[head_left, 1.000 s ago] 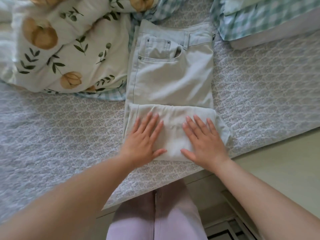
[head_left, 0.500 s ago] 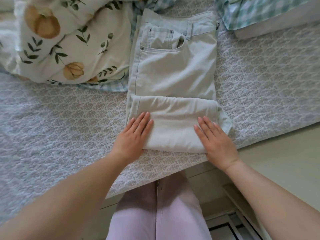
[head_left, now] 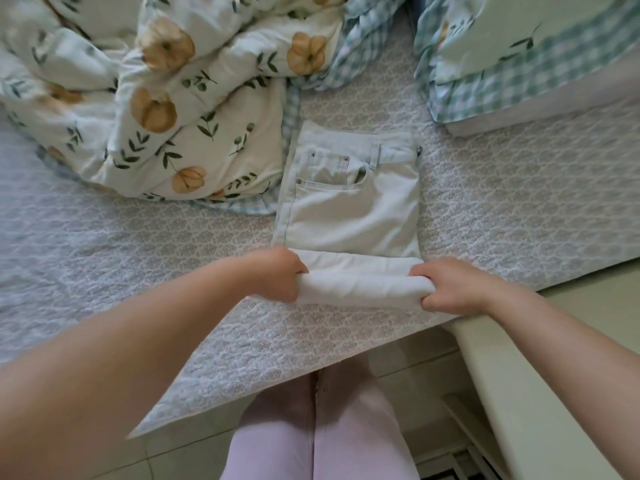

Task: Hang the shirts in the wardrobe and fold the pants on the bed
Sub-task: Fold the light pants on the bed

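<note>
On the bed (head_left: 138,258), just beside the floral duvet (head_left: 180,119), we find the pale pants (head_left: 356,209) lying flat, waistband far, legs doubled into a thick fold (head_left: 360,287) nearest the person. We judge the cloth light, soft but sturdy, best taken at the fold's two ends, where the left hand (head_left: 277,275) and right hand (head_left: 450,285) each curl round it; no container shows.

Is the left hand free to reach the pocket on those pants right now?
Probably not at once: the left hand grips the folded end of the pants. Nothing covers the pocket, though, so letting go would leave the way open.
</note>
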`<state>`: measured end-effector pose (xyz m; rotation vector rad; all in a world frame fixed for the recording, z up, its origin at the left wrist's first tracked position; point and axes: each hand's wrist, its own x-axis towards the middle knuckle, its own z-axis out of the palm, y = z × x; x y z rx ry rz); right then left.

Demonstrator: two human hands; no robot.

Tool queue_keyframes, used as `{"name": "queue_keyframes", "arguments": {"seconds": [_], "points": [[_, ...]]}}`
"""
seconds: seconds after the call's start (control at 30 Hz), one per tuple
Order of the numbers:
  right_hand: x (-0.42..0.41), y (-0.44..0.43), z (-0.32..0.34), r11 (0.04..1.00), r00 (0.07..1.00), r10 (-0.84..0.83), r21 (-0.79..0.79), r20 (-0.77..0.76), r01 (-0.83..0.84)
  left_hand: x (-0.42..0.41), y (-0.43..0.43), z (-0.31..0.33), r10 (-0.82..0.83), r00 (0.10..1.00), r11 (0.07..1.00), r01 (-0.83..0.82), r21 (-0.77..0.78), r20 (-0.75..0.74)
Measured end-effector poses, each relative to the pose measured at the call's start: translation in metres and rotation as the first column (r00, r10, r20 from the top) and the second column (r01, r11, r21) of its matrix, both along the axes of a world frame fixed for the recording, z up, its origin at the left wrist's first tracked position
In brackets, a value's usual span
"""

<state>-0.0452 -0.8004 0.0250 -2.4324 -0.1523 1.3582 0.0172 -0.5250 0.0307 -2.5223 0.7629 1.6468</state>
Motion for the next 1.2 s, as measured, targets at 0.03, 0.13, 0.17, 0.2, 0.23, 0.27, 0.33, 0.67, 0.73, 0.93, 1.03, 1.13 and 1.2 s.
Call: {"name": "queue_keyframes", "arguments": {"seconds": [0.03, 0.13, 0.17, 0.2, 0.23, 0.27, 0.33, 0.67, 0.73, 0.93, 1.03, 1.13, 1.2], "points": [[-0.003, 0.002, 0.004, 1.000, 0.996, 0.023, 0.009, -0.087, -0.022, -0.003, 0.000, 0.001, 0.015, 0.995, 0.999, -0.012, 0.031, -0.096], [-0.013, 0.009, 0.007, 0.999, 0.938, 0.052, 0.027, -0.343, -0.046, -0.020, 0.000, -0.003, 0.059, 0.940, 0.989, -0.010, 0.147, -0.335], [-0.014, 0.011, 0.007, 0.998, 0.906, 0.059, 0.034, -0.419, -0.049, -0.026, 0.001, -0.006, 0.070, 0.919, 0.983, 0.002, 0.183, -0.388], [-0.015, 0.012, 0.007, 0.998, 0.874, 0.060, 0.042, -0.483, -0.046, -0.030, 0.001, -0.008, 0.082, 0.899, 0.977, 0.012, 0.213, -0.430], [-0.013, 0.012, 0.007, 0.998, 0.844, 0.055, 0.048, -0.533, -0.034, -0.031, 0.002, -0.009, 0.099, 0.882, 0.972, 0.014, 0.235, -0.460], [-0.008, 0.010, 0.009, 0.998, 0.825, 0.048, 0.058, -0.563, -0.019, -0.028, 0.002, -0.009, 0.122, 0.869, 0.968, 0.003, 0.252, -0.480], [0.007, 0.002, 0.012, 0.995, 0.831, -0.001, 0.081, -0.556, 0.056, -0.010, 0.003, -0.007, 0.193, 0.849, 0.963, -0.068, 0.260, -0.492], [0.061, -0.041, -0.034, 0.529, 0.576, -0.807, 0.270, -0.134, 0.804, 0.089, -0.010, -0.010, 0.273, 0.958, 0.959, -0.278, 0.056, 0.084], [0.057, -0.038, -0.049, 0.426, 0.458, -0.888, 0.296, -0.042, 0.855, 0.082, -0.008, -0.026, 0.397, 0.874, 0.918, -0.385, -0.100, 0.279], [0.041, 0.008, -0.050, 0.621, 0.376, -0.683, 0.226, 0.626, 0.750, 0.005, -0.004, -0.059, 0.517, 0.664, 0.849, -0.315, -0.425, 0.541], [0.020, 0.052, -0.049, 0.919, 0.532, -0.290, 0.076, 0.796, 0.386, -0.034, -0.017, -0.071, 0.347, 0.753, 0.928, -0.191, -0.320, 0.559], [0.005, 0.060, -0.074, 0.966, 0.740, -0.108, -0.107, 0.664, 0.236, -0.042, -0.025, -0.095, 0.299, 0.761, 0.952, -0.193, -0.240, 0.576], [0.007, 0.049, -0.094, 0.964, 0.751, -0.083, -0.138, 0.655, 0.227, -0.037, -0.025, -0.111, 0.298, 0.743, 0.953, -0.198, -0.229, 0.599]]}}
